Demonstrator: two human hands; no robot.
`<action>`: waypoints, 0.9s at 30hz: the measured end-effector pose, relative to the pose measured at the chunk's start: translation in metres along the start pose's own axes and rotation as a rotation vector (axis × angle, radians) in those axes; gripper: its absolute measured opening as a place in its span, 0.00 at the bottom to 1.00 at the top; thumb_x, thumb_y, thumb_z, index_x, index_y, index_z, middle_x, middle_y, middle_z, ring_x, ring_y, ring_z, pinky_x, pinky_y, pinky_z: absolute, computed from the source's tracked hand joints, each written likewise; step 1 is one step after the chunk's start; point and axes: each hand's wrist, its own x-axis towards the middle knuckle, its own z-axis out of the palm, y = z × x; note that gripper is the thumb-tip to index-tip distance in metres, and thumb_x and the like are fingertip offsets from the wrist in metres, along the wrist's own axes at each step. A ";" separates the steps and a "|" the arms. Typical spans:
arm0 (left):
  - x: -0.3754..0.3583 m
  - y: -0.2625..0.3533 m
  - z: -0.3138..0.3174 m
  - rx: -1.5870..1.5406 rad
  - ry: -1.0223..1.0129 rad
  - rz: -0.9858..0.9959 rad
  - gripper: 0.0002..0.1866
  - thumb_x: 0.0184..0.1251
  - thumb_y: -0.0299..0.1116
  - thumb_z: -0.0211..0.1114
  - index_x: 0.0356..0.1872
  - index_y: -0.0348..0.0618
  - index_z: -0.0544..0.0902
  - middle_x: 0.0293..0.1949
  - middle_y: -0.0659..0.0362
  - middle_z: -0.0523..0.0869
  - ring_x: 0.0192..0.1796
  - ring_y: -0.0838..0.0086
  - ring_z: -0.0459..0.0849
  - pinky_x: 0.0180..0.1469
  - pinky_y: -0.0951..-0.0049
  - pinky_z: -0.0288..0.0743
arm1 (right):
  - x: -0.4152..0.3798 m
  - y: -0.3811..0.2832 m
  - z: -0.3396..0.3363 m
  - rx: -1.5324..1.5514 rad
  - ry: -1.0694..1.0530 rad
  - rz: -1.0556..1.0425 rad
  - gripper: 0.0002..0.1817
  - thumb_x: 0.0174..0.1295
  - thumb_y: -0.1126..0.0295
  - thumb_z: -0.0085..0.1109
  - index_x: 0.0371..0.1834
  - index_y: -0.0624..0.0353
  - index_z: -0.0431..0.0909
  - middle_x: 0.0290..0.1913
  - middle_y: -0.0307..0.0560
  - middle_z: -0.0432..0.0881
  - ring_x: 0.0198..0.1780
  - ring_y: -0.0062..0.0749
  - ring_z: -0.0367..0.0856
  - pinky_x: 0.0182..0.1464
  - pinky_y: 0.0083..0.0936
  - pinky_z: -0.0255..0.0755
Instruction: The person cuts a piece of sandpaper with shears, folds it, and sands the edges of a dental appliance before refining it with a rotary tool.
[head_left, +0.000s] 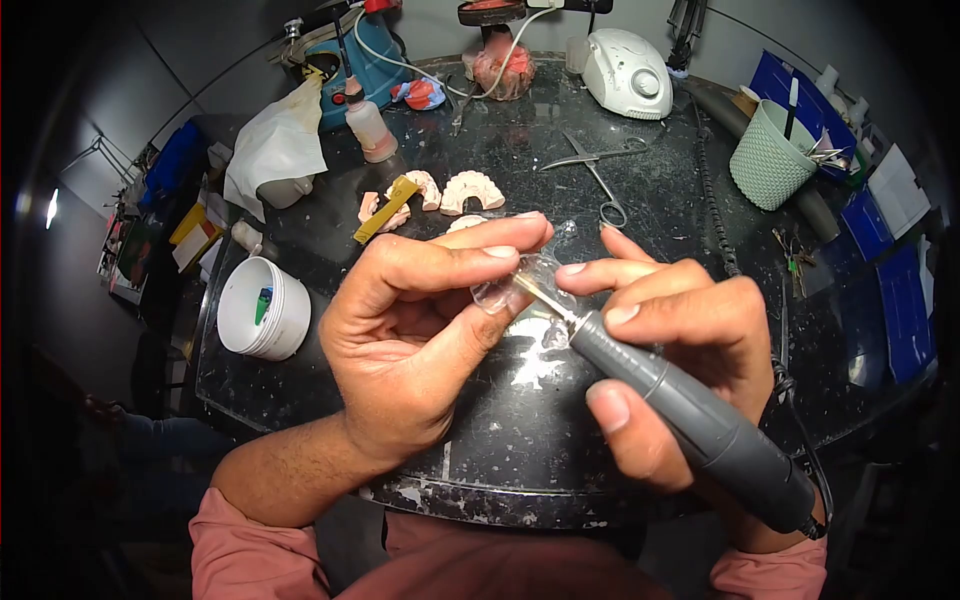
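Has the dark table (520,508) below, worn pale along the curved near edge, with open room for moving above the middle; allows less room at the left, beside the white tub (290,322). Shows the left hand (400,345) closed in a pinch and the right hand (695,325) closed around a dark grey handpiece (690,415). Seems stiff and fairly weighty there, best held along the body; trails a black cord (821,510) near the right forearm, likely to tug on a wide swing. Leaves the pale dental models (470,192) beyond the left fingers, apart from the tool. Pinches a clear piece (490,297) between left thumb and fingertips, raised above the table; looks thin and glossy, so probably light, slippery and easily nicked or cracked, best taken by the rim. Aims the narrow shank (553,304) at the piece; cannot tell whether touching.
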 end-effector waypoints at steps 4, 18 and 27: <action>0.001 -0.002 0.000 0.026 -0.006 0.038 0.14 0.63 0.13 0.62 0.46 0.38 0.74 0.54 0.39 0.82 0.58 0.55 0.82 0.62 0.58 0.77 | -0.002 0.001 0.003 0.009 0.004 -0.060 0.20 0.55 0.66 0.69 0.46 0.58 0.70 0.39 0.50 0.79 0.55 0.53 0.82 0.71 0.64 0.51; -0.001 0.005 0.003 0.070 0.040 -0.058 0.12 0.64 0.15 0.63 0.45 0.36 0.73 0.51 0.39 0.83 0.56 0.56 0.83 0.59 0.60 0.79 | 0.001 -0.002 0.001 -0.091 -0.052 -0.035 0.22 0.55 0.70 0.70 0.48 0.58 0.68 0.39 0.50 0.82 0.56 0.50 0.82 0.72 0.69 0.41; 0.000 -0.002 -0.003 0.111 -0.019 0.060 0.13 0.64 0.14 0.62 0.47 0.37 0.74 0.52 0.39 0.83 0.57 0.54 0.83 0.58 0.59 0.80 | 0.003 -0.004 0.002 -0.052 -0.084 -0.051 0.22 0.55 0.69 0.70 0.48 0.56 0.68 0.41 0.46 0.80 0.56 0.54 0.82 0.71 0.70 0.44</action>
